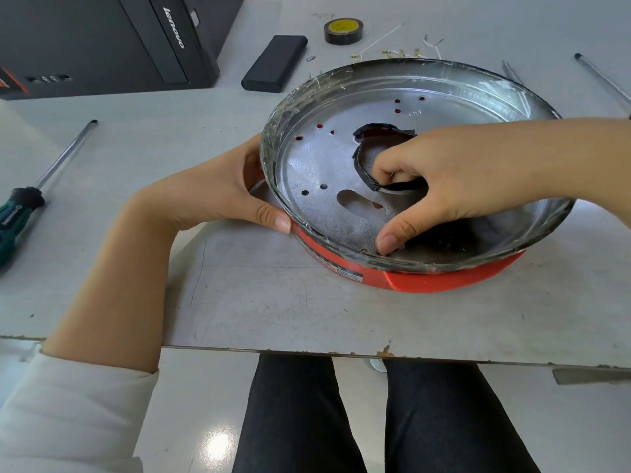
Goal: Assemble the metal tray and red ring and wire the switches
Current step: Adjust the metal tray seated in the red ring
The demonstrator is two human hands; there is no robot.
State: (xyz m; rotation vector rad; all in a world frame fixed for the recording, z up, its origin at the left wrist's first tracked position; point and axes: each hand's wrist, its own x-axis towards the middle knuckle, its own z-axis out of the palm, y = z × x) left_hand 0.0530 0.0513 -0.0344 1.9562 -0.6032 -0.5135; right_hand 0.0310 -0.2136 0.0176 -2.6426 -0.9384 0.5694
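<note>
A round metal tray (327, 158) with several holes and a taped central opening sits tilted on top of the red ring (444, 279), which shows under its near edge. My left hand (218, 189) grips the tray's left rim from outside, thumb on the edge. My right hand (454, 179) reaches into the tray; its fingers curl into the black-taped edge of the central opening (362, 165), and the thumb presses the tray floor near the front rim. The tray rim is wrapped in clear film. No switches or wires are visible on the assembly.
A green-handled screwdriver (24, 206) lies at the left. A black box (275, 63), a roll of tape (343, 30), small brass terminals (386, 55) and white wire scraps lie behind the tray. A computer case (102, 42) stands back left. Metal rods (601, 76) lie at right. The table edge (307, 351) is near.
</note>
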